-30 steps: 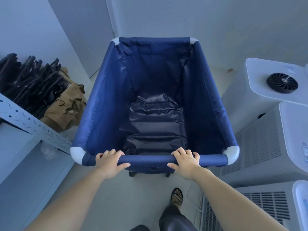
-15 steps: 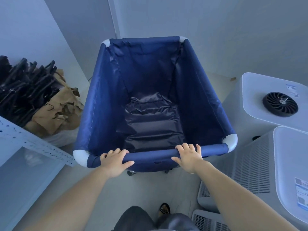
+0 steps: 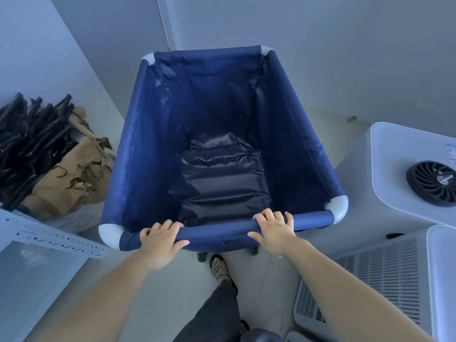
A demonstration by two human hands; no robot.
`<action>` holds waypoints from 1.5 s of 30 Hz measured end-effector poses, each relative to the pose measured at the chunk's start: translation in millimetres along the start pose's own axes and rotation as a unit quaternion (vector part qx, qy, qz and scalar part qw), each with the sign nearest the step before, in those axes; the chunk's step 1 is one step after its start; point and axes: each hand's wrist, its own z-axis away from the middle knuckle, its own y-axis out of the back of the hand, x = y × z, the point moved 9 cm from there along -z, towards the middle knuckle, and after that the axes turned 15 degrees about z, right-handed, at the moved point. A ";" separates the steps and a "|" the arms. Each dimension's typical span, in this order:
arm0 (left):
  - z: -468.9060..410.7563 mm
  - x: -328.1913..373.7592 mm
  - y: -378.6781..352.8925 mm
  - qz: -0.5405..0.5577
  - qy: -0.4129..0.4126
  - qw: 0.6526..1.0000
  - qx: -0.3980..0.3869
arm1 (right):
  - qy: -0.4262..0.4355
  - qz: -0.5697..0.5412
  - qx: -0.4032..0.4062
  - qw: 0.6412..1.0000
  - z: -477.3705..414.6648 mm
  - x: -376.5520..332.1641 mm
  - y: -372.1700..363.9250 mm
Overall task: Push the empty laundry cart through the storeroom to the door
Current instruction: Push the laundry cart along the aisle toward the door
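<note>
The laundry cart (image 3: 148, 149) is a deep blue fabric bin on a frame with white corner pieces, standing right in front of me. Inside I see only its creased dark lining. My left hand (image 3: 160, 239) grips the near rail toward its left end. My right hand (image 3: 275, 230) grips the same rail toward the right corner. Black casters show just under the near edge. The cart's far end points at a corner where two pale walls meet; no door is clearly visible.
A metal shelf (image 3: 51, 239) on the left carries black hangers (image 3: 27, 134) and torn brown paper (image 3: 74, 176). White appliances stand close on the right, one with a round fan (image 3: 431, 183), another with a vented side (image 3: 385, 275). My sandalled foot (image 3: 218, 265) is behind the cart.
The cart has rolled forward and swung slightly left, its far end nearing the wall corner. The shelf and appliances have slid back past me. Both hands keep their grip on the rail.
</note>
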 end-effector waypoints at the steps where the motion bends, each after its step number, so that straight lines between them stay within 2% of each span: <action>1: -11.9 -0.2 5.4 -0.007 0.000 1.000 0.003 | 0.001 -0.001 0.003 1.000 -12.4 2.5 4.9; 13: -161.7 17.1 70.3 0.001 0.033 0.999 -0.006 | 0.007 0.009 -0.002 1.000 -158.4 55.8 73.8; 24: -253.8 35.5 106.7 0.011 0.026 1.000 0.004 | 0.021 0.008 0.013 1.000 -253.9 98.7 110.9; 32: -337.4 48.6 141.5 0.021 0.069 0.997 0.011 | 0.045 0.011 0.013 0.999 -340.1 132.4 152.6; 36: -379.2 60.9 154.4 0.023 0.085 0.996 -0.006 | 0.060 0.011 0.010 0.998 -381.6 156.2 171.9; 45: -449.8 104.8 174.4 0.052 0.106 0.993 0.007 | 0.086 0.023 0.004 0.996 -460.1 214.8 204.0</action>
